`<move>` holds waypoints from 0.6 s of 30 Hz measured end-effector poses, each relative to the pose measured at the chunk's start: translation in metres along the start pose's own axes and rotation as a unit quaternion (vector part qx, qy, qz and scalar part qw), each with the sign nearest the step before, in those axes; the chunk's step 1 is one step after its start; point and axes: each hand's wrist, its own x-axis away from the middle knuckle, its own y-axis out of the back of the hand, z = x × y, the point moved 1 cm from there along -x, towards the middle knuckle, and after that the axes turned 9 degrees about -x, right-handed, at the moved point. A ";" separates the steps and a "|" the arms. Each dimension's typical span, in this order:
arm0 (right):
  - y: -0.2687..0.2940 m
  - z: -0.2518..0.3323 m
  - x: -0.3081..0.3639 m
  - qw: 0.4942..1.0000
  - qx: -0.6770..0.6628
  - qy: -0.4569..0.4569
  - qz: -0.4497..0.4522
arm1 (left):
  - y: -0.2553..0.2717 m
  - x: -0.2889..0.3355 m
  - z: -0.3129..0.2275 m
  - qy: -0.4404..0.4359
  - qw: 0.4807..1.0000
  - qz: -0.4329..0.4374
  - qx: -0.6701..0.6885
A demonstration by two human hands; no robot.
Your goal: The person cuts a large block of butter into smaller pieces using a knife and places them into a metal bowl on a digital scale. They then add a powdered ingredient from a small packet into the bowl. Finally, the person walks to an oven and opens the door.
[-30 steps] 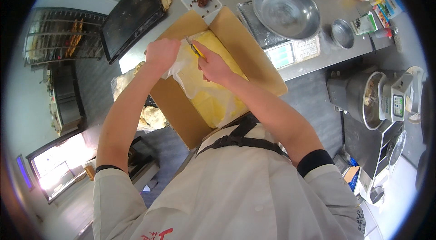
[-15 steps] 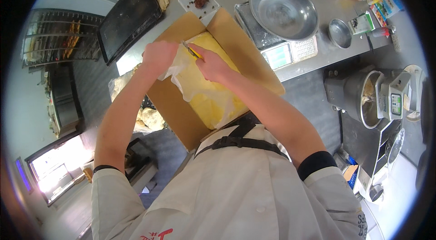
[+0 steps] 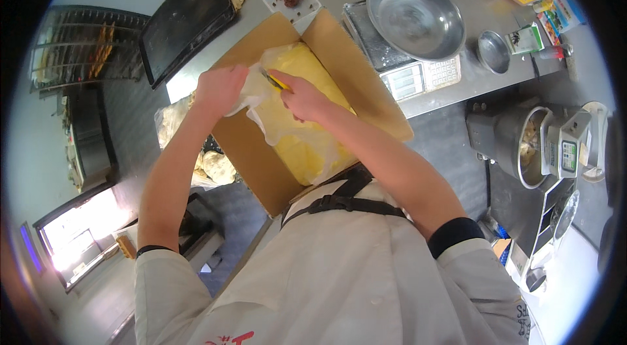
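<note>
An open cardboard box stands in front of me with a large yellow block, butter by its look, inside. Thin, clear plastic film lies loosely over part of the block. My left hand is closed on a bunched edge of the film, pulling it up toward the box's left side. In my right hand is a yellow utility knife, its tip pointing up and left against the film between my hands. The blade itself is hard to make out.
On the steel table beyond the box are a white tray with a dark lump, a scale and a large steel bowl. A black baking tray leans at the left. A mixer stands at the right.
My left hand has drawn slightly left and down with the film, which now stretches between my hands. More bare yellow surface shows at the block's far end. The knife stays in my right hand.
</note>
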 end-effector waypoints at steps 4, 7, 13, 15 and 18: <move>0.029 -0.002 0.030 0.999 -0.025 -0.021 -0.005 | -0.003 0.028 -0.007 0.049 0.997 0.052 0.008; 0.041 -0.002 0.031 1.000 -0.028 -0.004 0.001 | -0.013 0.044 -0.017 0.039 0.997 -0.008 0.059; 0.061 0.019 0.005 0.993 0.105 0.026 0.036 | -0.013 0.046 -0.058 0.105 0.994 -0.006 0.022; 0.070 0.027 0.002 0.988 0.143 0.038 0.036 | -0.002 0.040 -0.068 0.173 0.979 0.090 0.061; 0.071 0.034 -0.007 0.982 0.175 0.045 0.048 | 0.009 0.025 -0.068 0.224 0.963 0.124 0.080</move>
